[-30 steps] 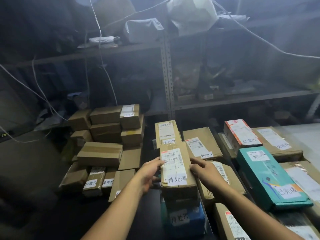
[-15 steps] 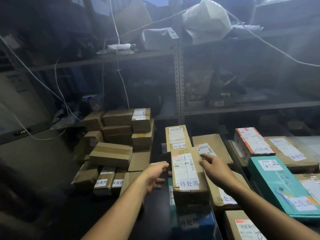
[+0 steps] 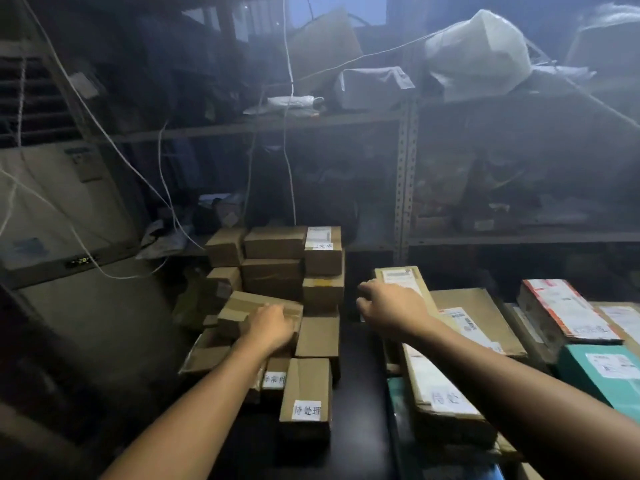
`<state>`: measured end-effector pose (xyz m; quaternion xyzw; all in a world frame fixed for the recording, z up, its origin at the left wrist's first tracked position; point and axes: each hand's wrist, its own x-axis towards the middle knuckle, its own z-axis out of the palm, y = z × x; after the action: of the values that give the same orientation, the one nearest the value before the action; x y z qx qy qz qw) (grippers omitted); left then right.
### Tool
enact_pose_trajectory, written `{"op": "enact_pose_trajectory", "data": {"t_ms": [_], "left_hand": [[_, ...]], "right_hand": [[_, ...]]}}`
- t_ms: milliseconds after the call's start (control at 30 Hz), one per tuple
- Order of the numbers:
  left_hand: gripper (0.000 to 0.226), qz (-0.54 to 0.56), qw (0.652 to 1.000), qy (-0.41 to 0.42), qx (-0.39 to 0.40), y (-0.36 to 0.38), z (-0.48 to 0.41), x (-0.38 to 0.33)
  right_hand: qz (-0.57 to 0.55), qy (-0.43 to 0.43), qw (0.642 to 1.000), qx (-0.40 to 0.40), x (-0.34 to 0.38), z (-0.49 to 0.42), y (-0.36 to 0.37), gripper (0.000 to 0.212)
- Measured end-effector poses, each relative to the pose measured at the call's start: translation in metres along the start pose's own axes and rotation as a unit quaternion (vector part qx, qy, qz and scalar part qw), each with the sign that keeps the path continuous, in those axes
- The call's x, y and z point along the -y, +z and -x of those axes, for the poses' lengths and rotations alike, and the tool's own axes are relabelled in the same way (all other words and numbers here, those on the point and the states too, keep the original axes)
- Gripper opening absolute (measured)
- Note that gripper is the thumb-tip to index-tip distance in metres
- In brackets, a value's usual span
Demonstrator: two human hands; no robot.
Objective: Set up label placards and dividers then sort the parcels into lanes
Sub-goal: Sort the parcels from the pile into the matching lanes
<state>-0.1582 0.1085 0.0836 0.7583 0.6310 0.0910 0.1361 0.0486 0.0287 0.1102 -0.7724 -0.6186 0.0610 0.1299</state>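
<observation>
A pile of brown cardboard parcels (image 3: 273,268) stands at the left of the dark table (image 3: 360,420). My left hand (image 3: 272,327) lies on a flat brown box (image 3: 256,304) on top of that pile, fingers curled over its near edge. My right hand (image 3: 391,308) hovers over the far end of the middle lane, just in front of a labelled box (image 3: 401,273), fingers loosely bent and holding nothing. A long labelled parcel (image 3: 446,389) lies below my right forearm. A small box with a white placard (image 3: 306,393) stands at the front of the left pile.
At the right lie a flat brown parcel (image 3: 481,317), a red-and-white parcel (image 3: 568,311) and a teal box (image 3: 602,372). Metal shelving (image 3: 401,185) full of bags rises behind the table. White cables (image 3: 287,98) hang down. A grey cabinet (image 3: 62,202) stands at the left.
Both hands let go of the long labelled parcel in the middle lane. My left hand moved left onto the flat brown box; my right hand moved forward and left. The camera swung left.
</observation>
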Motion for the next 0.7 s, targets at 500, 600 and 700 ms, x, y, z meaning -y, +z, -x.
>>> {"op": "enact_pose_trajectory", "data": {"t_ms": [500,600,700], "left_hand": [[0.036,0.000,0.998,-0.020,0.062,-0.006,-0.154,0.160],[0.039,0.040,0.996,-0.026,0.076,0.005,-0.172,0.177],[0.050,0.100,0.988,-0.050,0.111,0.018,-0.182,0.191]], "right_hand": [[-0.078,0.098,0.985,0.121,0.129,-0.127,0.118,0.049],[-0.111,0.131,0.975,0.140,0.140,-0.138,0.140,0.055],[-0.171,0.162,0.960,0.152,0.146,-0.142,0.161,0.056]]}}
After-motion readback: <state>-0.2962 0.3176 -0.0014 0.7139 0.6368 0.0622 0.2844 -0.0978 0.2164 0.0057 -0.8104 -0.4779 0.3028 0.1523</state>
